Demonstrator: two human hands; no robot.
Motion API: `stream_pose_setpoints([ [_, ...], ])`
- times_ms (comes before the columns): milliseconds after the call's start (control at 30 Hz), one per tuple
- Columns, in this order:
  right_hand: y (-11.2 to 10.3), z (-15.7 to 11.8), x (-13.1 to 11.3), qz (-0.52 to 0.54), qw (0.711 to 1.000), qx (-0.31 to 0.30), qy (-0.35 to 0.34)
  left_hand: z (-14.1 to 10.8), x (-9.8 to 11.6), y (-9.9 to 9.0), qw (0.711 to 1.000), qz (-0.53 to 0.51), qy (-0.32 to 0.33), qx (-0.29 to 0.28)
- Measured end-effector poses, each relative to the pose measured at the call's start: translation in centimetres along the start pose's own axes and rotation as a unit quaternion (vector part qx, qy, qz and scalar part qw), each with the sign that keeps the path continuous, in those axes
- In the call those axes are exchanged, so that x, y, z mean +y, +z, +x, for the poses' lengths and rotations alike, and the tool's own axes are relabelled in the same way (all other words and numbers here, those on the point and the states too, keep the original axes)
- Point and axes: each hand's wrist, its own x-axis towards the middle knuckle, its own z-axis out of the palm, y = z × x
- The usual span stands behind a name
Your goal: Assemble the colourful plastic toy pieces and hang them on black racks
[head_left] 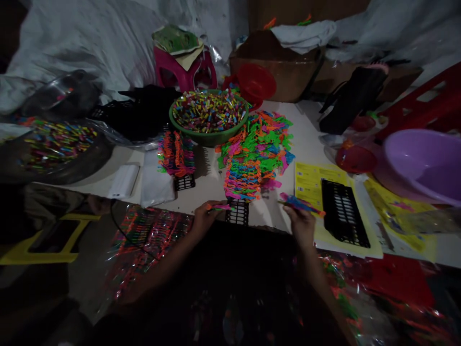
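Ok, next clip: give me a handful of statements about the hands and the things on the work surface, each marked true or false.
1. The left hand holds a small pink and orange piece. True.
2. The right hand is empty. False: it holds a bunch of colourful pieces.
3. The green bowl is filled with small multicoloured pieces. True.
4. The purple basin sits at the far left. False: it is at the right edge.
5. A black grid tray lies on a yellow sheet beside the right hand. True.
6. The neon pile lies inside the green bowl. False: it lies on the surface in front of the bowl.
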Motion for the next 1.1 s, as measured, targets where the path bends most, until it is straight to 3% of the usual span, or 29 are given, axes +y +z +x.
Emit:
stream_pose_setpoints([
  [133,4.4,-3.3,-0.9,0.043,0.994,-0.083,0.050,1.0,-1.2,1.7,0.999,0.052,0.015,-0.007],
  [233,7.0,-4.2,0.0,0.023,0.993,-0.099,0.062,1.5,-1.7,2.1,0.996,0.089,-0.006,-0.013],
  [333,8.2,-4.0,1.0,-0.034,0.993,-0.107,0.044,1.6,-1.8,2.1,0.996,0.086,-0.015,-0.023],
  [533,8.4,-3.2,0.8,-0.135,0.981,-0.136,-0.016,1.5,-1.5,2.3,0.997,0.075,-0.034,-0.008],
  [800,8.3,-3.5,0.3,-0.147,0.978,-0.149,-0.022,1.5,-0.8,2.8,0.997,0.080,0.023,0.004],
  [1100,8.4,-3.0,-0.4,-0.187,0.965,-0.170,-0.071,1.6,-0.8,3.3,0.992,0.109,-0.060,-0.006],
])
